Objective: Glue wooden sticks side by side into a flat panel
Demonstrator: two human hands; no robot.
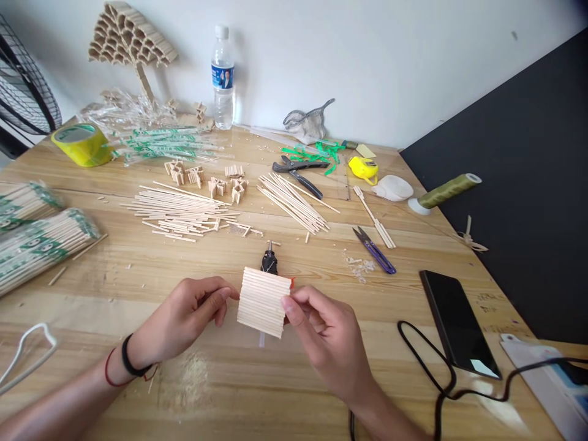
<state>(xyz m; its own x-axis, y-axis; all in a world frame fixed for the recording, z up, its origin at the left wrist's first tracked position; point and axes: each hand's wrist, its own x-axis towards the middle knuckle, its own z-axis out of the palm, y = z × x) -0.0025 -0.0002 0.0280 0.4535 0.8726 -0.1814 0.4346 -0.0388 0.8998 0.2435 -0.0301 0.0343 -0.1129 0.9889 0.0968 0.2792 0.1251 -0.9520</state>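
Observation:
A small square panel of wooden sticks (263, 301), laid side by side, is pinched at its right edge by my right hand (328, 334), thumb in front. At its left edge is my left hand (188, 315), closed with the thumb against the curled fingers. Its index fingertip reaches the panel's edge; nothing shows in its grip. Behind the panel lies a glue gun (269, 262), its black nozzle pointing away; the panel hides most of its body. A translucent glue stick (261, 339) shows below the panel.
Loose sticks (179, 205), a second stick pile (294, 205) and small stick pieces (215, 187) lie beyond. Purple snips (374, 250), black cutters (301, 171) and a phone (459, 321) are to the right, with a black cable (438, 392). Bagged sticks (46, 248) lie left; a bottle (223, 79) stands behind.

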